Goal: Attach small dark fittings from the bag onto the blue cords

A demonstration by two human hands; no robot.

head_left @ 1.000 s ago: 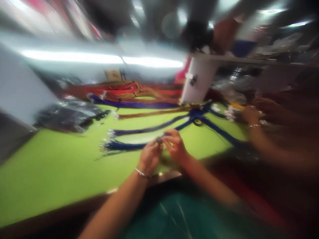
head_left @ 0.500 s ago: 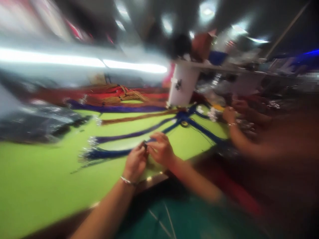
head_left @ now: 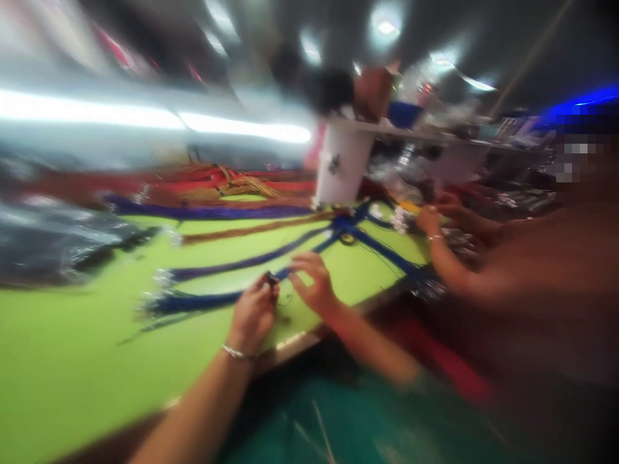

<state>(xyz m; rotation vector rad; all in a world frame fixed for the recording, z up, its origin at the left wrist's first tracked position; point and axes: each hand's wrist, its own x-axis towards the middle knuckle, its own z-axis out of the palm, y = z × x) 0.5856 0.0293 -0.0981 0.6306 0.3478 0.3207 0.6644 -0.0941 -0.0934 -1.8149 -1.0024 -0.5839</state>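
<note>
In the head view, my left hand (head_left: 254, 312) is closed in a pinch on a small black piece (head_left: 269, 278), whose exact kind is blurred. Just to its right, my right hand (head_left: 314, 283) has its fingers apart and holds nothing that I can see. A thin dark loop, perhaps a wire, hangs between the two hands. Behind them a blue wire bundle (head_left: 203, 300) lies across the green table (head_left: 72, 348), its loose ends with pale tips pointing left. A second blue bundle (head_left: 246, 260) runs farther back.
A roll of tape (head_left: 347, 238) lies by the crossing blue wires. Brown wires (head_left: 251, 228), a purple bundle (head_left: 207, 211) and red ones lie toward the back. Dark plastic bags (head_left: 58, 241) are at left. On the right, a co-worker's hand (head_left: 429, 220) handles whitish parts (head_left: 400, 220).
My right hand has drawn away from the black piece, and its fingers have spread. My left hand keeps its pinch. The whole view has shifted slightly.
</note>
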